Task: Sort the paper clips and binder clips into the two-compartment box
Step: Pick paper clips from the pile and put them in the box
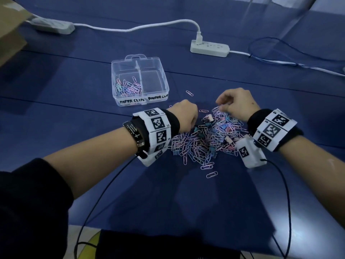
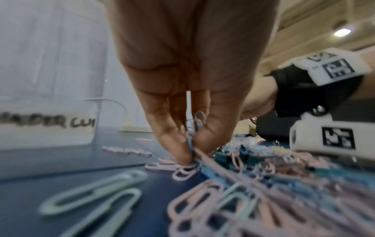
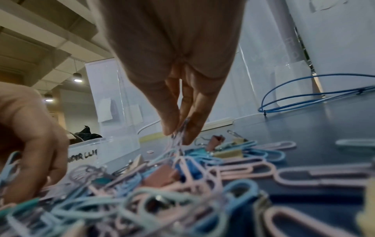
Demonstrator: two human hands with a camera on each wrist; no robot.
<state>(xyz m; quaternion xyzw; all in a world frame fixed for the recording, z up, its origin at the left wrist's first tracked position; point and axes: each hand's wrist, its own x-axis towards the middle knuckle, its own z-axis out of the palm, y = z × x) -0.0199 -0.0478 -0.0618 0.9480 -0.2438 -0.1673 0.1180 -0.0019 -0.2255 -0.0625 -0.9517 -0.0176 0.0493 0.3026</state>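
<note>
A pile of pastel paper clips and small binder clips [image 1: 205,141] lies on the blue table between my hands. The clear two-compartment box [image 1: 139,81] stands beyond it to the left. Its left compartment, labelled PAPER CLIPS, holds several paper clips [image 1: 127,87]; the right one looks bare. My left hand [image 1: 183,115] is at the pile's left edge and pinches blue paper clips [image 2: 194,128] between thumb and fingers. My right hand [image 1: 235,103] is at the pile's far edge and pinches a few pale paper clips [image 3: 179,136].
A white power strip [image 1: 209,48] with a plugged cable lies behind the box, and a second one [image 1: 54,27] sits far left beside a cardboard box [image 1: 9,32]. A blue cable [image 1: 298,51] loops at the right. Loose paper clips [image 1: 189,93] lie around the pile.
</note>
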